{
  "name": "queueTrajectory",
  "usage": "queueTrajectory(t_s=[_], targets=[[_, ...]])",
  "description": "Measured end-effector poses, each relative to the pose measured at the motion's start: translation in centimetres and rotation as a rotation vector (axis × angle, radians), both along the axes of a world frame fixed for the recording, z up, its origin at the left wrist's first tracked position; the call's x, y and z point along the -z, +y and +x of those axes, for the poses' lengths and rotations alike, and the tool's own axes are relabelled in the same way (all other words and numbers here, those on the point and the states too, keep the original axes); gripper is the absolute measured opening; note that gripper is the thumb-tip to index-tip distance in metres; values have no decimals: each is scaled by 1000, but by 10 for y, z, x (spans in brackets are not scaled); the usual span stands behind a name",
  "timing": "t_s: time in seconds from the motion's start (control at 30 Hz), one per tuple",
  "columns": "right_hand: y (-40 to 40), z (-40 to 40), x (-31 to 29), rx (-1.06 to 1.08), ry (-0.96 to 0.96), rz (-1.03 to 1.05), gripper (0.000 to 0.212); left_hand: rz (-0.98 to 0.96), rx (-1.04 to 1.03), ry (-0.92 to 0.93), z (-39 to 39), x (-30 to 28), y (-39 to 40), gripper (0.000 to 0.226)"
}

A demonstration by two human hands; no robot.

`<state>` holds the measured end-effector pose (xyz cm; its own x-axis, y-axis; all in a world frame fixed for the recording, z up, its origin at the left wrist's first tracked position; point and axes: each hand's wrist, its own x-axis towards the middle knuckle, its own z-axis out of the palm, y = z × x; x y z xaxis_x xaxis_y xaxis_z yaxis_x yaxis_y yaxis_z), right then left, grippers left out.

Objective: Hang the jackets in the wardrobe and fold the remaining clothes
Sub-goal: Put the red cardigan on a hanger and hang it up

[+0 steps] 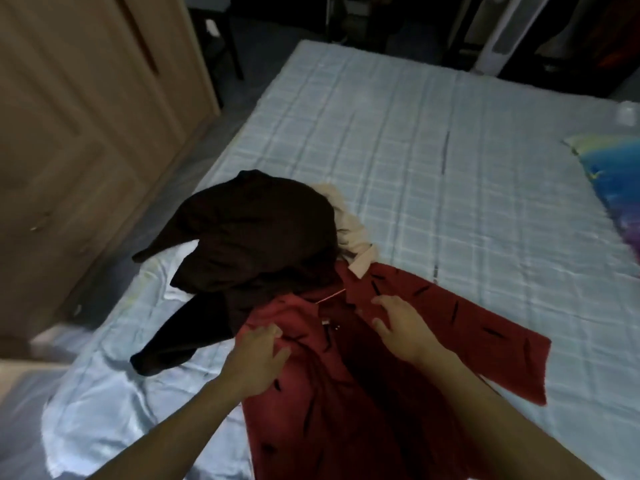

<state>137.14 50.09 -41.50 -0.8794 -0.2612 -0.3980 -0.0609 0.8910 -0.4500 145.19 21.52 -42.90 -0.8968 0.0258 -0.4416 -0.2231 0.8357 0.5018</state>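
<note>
A red shirt with dark dashes lies spread on the bed, collar away from me, one sleeve stretched out to the right. My left hand rests on its left shoulder with fingers relaxed. My right hand lies flat beside the collar, fingers spread. Just beyond the shirt, a dark brown garment sits crumpled in a heap, and a beige garment pokes out from under its right side.
The bed has a pale blue checked sheet. A wooden wardrobe with closed doors stands at the left. A bright blue patterned pillow lies at the right edge. Dark furniture and a white tower fan stand beyond the bed.
</note>
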Motion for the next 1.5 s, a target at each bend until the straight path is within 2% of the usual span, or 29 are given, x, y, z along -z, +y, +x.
queueTrajectory(t_s=[0.2,0.33,0.4,0.5,0.6,0.83,0.97,1.07,1.2,1.4,1.47,1.5], targets=[[43,-67,107,-136,7,61,44,-165,-37,62,-17,81,39,48],[34,-91,157,-352,99,165,58,-337,58,30,-39,134,55,60],[26,-95,178,-449,125,210,67,-426,35,39,-46,153,62,68],[18,-96,209,-528,173,253,72,-433,-55,119,-58,175,66,70],[12,-99,228,-504,264,215,75,-464,-68,174,-65,195,66,65],[6,-97,242,-360,467,149,54,-535,-58,308,-62,215,68,41],[6,-82,233,-341,503,183,42,-511,-79,328,-48,207,72,38],[11,-61,223,-354,479,177,42,-495,-87,339,-27,196,76,33],[28,-12,217,-353,479,208,34,-477,-58,353,14,181,83,35],[60,54,209,-306,497,147,35,-367,-14,316,87,167,105,40],[60,58,198,-308,492,102,28,-303,-42,313,95,159,106,45],[58,56,192,-298,465,80,32,-255,-99,311,95,156,105,46]])
